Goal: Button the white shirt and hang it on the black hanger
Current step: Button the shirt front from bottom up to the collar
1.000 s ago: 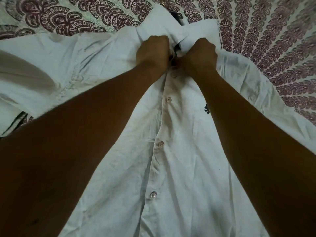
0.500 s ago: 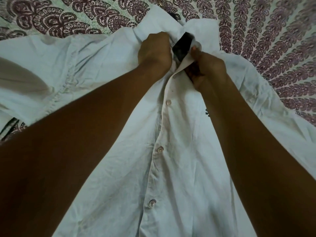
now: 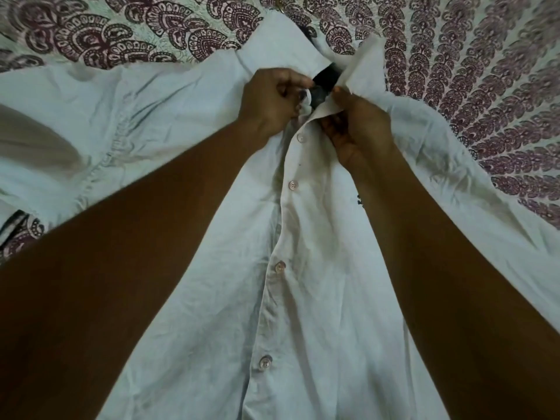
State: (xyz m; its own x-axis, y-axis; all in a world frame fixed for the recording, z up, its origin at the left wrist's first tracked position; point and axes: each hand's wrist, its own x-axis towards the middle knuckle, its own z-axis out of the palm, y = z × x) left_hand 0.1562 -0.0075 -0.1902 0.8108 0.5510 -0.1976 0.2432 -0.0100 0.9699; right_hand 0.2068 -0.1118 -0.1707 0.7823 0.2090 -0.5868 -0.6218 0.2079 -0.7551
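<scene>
The white shirt lies spread flat, front side up, under both forearms, on a patterned bedsheet with dark red motifs. Its front placket is closed below the hands, where four buttons are visible in a line. At the neck, between the two hands, the collar is open, and a dark piece shows in the gap; it may be the black hanger, but I cannot tell for sure. The left hand is curled closed and pinches the left edge of the collar cloth. The right hand pinches the right collar edge between thumb and fingers and lifts it a little. The two hands are near each other, not touching.
</scene>
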